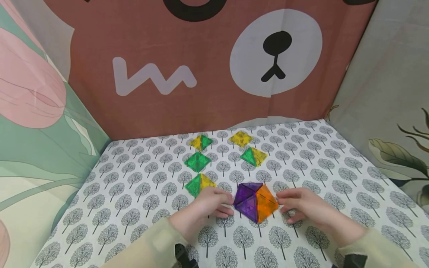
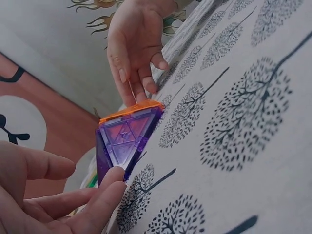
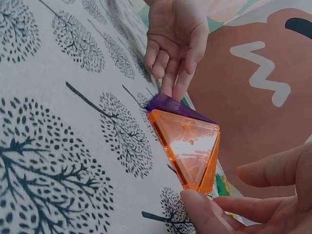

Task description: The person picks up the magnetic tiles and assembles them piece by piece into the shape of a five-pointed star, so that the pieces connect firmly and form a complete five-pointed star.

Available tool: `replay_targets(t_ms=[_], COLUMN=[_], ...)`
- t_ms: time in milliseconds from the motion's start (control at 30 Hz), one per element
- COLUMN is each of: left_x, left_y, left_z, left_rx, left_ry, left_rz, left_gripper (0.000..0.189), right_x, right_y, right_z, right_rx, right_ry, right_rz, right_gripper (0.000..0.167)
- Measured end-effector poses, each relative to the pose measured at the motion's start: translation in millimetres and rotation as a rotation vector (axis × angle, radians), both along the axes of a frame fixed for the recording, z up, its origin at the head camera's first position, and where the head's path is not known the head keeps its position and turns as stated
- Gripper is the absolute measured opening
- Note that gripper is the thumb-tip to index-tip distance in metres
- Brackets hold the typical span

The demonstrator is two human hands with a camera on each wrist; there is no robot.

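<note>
A low pyramid of translucent magnetic tiles (image 1: 248, 203), purple on its left side and orange on its right, rests on the tree-print cloth. Just left of it is my left hand (image 1: 214, 204), with fingers loosely bent and fingertips close to the purple side (image 2: 124, 139). On the opposite side, my right hand (image 1: 305, 206) has its fingers extended toward the orange side (image 3: 187, 146), thumb apart. Neither hand grips the pyramid; whether a fingertip touches it I cannot tell. A green-and-yellow tile piece (image 1: 196, 184) lies behind my left hand and is partly hidden by it.
Farther back on the cloth (image 1: 134, 219) lie a green piece (image 1: 197, 162), a green-and-yellow piece (image 1: 202, 142), a yellow piece (image 1: 241, 139) and another green-and-yellow one (image 1: 254, 156). A brown bear-print curtain (image 1: 207, 108) hangs behind, with printed fabric at both sides.
</note>
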State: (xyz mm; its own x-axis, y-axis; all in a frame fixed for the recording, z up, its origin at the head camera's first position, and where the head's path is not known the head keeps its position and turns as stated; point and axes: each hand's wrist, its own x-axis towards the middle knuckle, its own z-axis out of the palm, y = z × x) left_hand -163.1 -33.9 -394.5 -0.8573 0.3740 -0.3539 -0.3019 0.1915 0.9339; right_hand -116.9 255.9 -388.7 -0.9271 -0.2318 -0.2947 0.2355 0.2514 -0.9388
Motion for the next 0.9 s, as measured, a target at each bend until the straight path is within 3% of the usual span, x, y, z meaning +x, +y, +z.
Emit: replay_targets(t_ms=[300,400,533,700,800,900], left_x=[2.0,1.4,-5.5,-20.8,-27.0,-29.6], left_y=[-2.5,-6.2,-22.3,-55.8,-76.8,-93.7], left_z=[3.3,6.9,19.7,35.6,37.5,35.2], left_rx=[0.027,0.025,0.016,0.023,0.023,0.003], left_ry=[0.002,0.015,0.066,0.126,0.12,0.093], left_rz=[0.007,-0.006,0.007,0.125,0.222,0.28], left_gripper=[0.031,0.031,0.035,0.032,0.032,0.038], right_x=[1.2,-1.3,-13.3,-31.0,-42.1,-55.8], right_y=[1.0,1.5,-1.1,-8.3,-18.5,-36.9], right_z=[0.4,3.7,18.1,43.4,53.3,57.3], right_rx=[-0.011,0.051,0.128,0.041,-0.065,-0.158], right_ry=[-0.001,0.03,0.104,0.147,0.139,0.104], right_rz=[0.009,0.006,0.013,0.1,0.169,0.218], right_gripper=[0.054,0.052,0.047,0.043,0.044,0.045])
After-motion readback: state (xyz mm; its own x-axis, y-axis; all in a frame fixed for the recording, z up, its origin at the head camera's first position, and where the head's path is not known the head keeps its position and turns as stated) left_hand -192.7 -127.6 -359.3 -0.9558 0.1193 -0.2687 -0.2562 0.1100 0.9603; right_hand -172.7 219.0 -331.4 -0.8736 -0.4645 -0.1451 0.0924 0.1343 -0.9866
